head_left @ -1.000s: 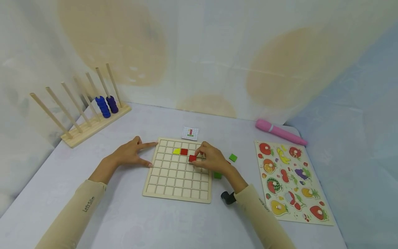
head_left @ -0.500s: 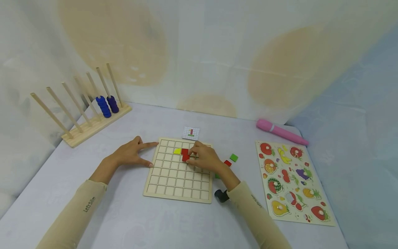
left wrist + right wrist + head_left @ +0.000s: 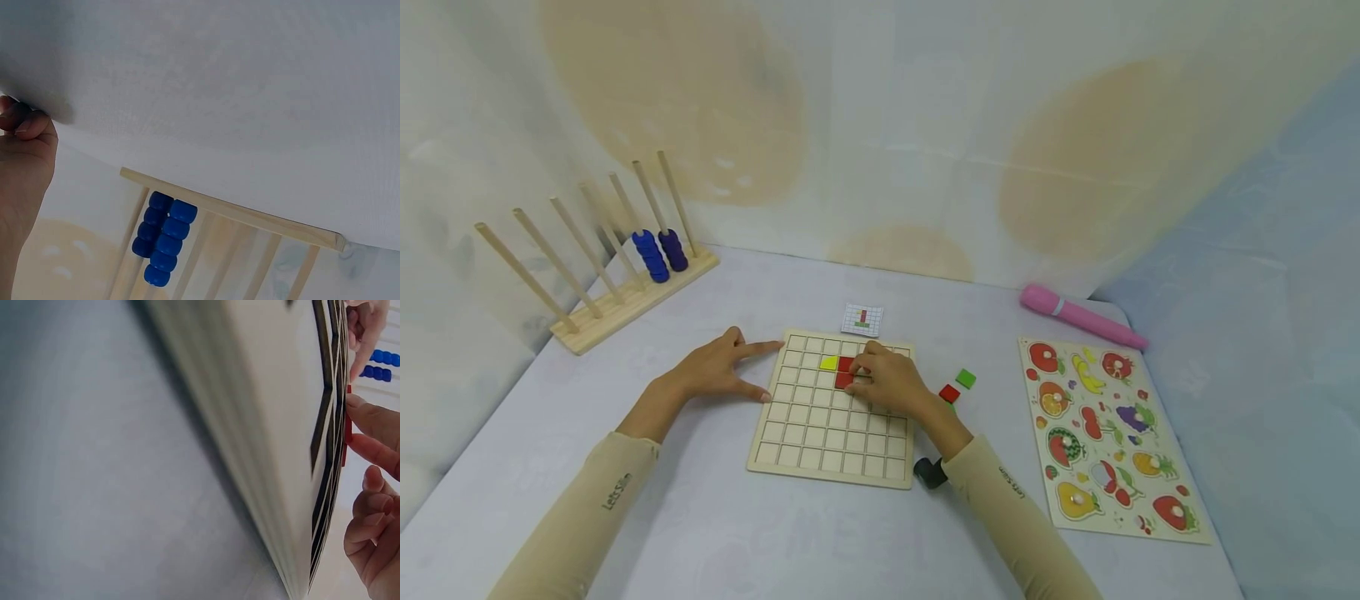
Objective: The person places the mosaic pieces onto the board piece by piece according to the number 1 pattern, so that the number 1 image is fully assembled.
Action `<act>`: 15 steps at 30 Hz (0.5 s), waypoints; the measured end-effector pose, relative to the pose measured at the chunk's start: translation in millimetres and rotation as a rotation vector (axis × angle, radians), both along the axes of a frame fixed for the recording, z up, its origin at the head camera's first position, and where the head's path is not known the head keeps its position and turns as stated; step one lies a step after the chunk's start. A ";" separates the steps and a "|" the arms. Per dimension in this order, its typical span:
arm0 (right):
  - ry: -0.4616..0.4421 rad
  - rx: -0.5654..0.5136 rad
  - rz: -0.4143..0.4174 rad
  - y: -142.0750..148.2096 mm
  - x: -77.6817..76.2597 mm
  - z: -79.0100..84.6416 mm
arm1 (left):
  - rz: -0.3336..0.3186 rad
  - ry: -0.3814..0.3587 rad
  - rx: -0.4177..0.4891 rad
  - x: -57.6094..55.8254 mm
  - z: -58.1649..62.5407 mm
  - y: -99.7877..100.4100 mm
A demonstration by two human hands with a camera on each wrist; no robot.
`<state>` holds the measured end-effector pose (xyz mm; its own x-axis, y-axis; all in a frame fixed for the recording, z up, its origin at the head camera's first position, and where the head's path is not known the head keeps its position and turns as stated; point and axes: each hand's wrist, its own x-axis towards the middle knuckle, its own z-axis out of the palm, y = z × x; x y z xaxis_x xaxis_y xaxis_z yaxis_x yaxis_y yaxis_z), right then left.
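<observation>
"Red, flat and square, the tile point(image 3: 843, 381) sat just nearer the person than a second red square point(image 3: 846, 364). Which hand had it?"

"The right hand point(image 3: 887, 379) did, pinching it between thumb and finger on the pale wooden grid board point(image 3: 810, 437). The fingers covered part of it, so I could not tell whether it lay fully within its cell."

"And the left hand point(image 3: 722, 371)?"

"It gripped nothing. Forefinger and thumb were stretched apart, their tips at the board's left edge: a sound way, I judged, to stop the board sliding."

"How was the placing best done?"

"By holding the tile level, matching its sides to the cell lines, then releasing gently and pressing its middle with one fingertip. A sideways push risked shifting the farther red square, or the yellow piece with the cut-away corner point(image 3: 829, 363) just left of that."

"Anything to check against?"

"A small white card point(image 3: 862, 319) beyond the board, printed with a straight red bar over a green base. Straight alignment seemed worth the care."

"And the forearm?"

"It needed watching: a loose red tile point(image 3: 949, 392) lay on the white-covered desk point(image 3: 700, 517) near the wrist, with a green square point(image 3: 966, 379) just past it."
</observation>
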<state>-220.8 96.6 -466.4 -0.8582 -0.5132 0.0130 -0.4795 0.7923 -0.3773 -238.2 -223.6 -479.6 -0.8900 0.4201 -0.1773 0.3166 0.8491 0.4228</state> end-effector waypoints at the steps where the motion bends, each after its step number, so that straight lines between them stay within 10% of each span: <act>1: -0.001 -0.004 -0.004 0.2 0.0 0.0 | -0.001 0.001 -0.001 -0.3 0.4 0.1; 15: -0.028 -0.063 -0.016 6.6 3.2 3.2 | 0.001 -0.008 -0.005 -0.3 -1.2 -0.1</act>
<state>-217.6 103.2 -463.1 -0.8670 -0.4979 0.0212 -0.4553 0.7741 -0.4398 -238.5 -223.7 -480.8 -0.8890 0.4180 -0.1869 0.3120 0.8517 0.4210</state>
